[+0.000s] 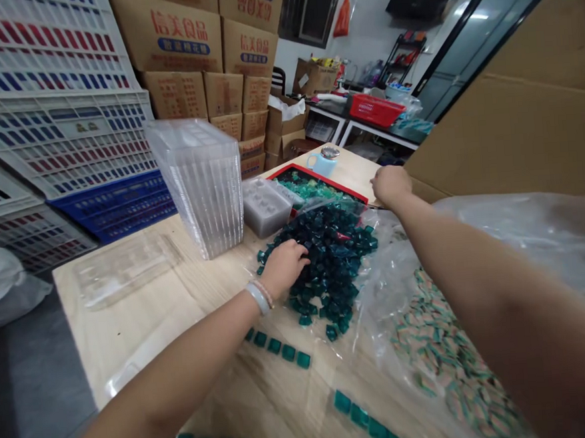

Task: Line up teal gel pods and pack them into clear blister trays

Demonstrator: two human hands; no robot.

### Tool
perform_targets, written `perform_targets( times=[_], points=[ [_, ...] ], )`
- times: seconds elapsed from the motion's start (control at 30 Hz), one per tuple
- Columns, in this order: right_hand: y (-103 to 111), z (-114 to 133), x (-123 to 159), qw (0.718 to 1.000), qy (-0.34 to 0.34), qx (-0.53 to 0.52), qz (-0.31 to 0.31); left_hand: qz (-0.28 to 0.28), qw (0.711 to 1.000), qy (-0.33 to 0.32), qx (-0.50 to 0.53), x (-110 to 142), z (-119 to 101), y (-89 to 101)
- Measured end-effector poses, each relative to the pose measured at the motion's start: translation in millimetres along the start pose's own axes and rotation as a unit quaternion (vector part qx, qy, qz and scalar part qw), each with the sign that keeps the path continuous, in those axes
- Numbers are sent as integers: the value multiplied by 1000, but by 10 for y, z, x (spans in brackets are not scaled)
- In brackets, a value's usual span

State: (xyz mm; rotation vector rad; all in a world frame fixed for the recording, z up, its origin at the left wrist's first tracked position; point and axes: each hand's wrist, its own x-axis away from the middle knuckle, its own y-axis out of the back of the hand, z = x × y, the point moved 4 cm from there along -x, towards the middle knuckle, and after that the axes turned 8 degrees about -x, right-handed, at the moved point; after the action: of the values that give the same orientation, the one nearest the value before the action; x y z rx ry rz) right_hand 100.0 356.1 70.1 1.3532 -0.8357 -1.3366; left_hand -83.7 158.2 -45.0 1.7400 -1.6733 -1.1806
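Clear plastic tray (125,267): flat on the pale wooden table (204,278).
Clear plastic stack (210,191): upright, left of the heap.
Left hand (283,269): at heap edge, fingers curled, slightly parted; hold on any piece cannot be told. Apparent step: reaching in; a pick calls for fingertip closure.
Dark-green blocky pieces (330,256): heaped on clear film.
Right hand (393,184): curled near the red-rimmed black tray (340,187); contents hidden.

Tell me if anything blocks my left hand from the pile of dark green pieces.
Nothing visible does: the left hand is at the near left edge of the pile, its fingers over the pieces. The clear plastic spreads to the right of the pile, out of that path.
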Motion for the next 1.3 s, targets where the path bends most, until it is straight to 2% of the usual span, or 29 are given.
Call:
perform_targets(
  times=[0.1,0.2,0.27,0.33,0.37,0.43,0.5,0.63,0.8,0.9,0.93,1.0,1.03,1.1,1.2,1.3],
  points=[
    [-100,-48,138,999,-17,33,-2,-45,985,95,136,-3,150,92],
    [-138,140,374,998,42,41,7,-24,929,202,308,53,230,112],
    [-198,351,639,994,97,38,26,8,872,264,412,137,220,104],
    [-321,592,989,981,178,20,72,30,816,301,492,241,178,110],
    [-398,711,1185,967,232,6,102,34,796,308,520,294,154,121],
    [-538,900,1566,932,330,-8,152,41,778,309,546,401,111,157],
    [-623,989,1842,917,363,3,164,48,779,308,544,521,76,201],
    [-603,1002,2055,942,304,21,142,56,785,309,533,804,-14,314],
    [-309,997,2222,958,260,-14,122,73,797,306,515,1287,-155,553],
    [-89,1044,2698,963,247,-61,89,78,772,300,554,1727,-170,683],
    [-50,1081,2947,960,249,-94,89,75,762,307,565,1895,-154,697],
    [-39,1191,3512,914,264,-278,132,67,754,332,562,2226,-104,670],
    [-78,1243,3781,891,258,-338,162,61,758,344,551,2369,-80,637],
    [-183,1320,4198,871,234,-390,186,48,774,355,522,2579,-55,556],
    [-308,1382,4481,875,238,-375,193,37,794,353,494,2701,-72,463],
    [-317,1366,4522,878,264,-352,189,36,798,364,479,2703,-97,435]
  ],
)
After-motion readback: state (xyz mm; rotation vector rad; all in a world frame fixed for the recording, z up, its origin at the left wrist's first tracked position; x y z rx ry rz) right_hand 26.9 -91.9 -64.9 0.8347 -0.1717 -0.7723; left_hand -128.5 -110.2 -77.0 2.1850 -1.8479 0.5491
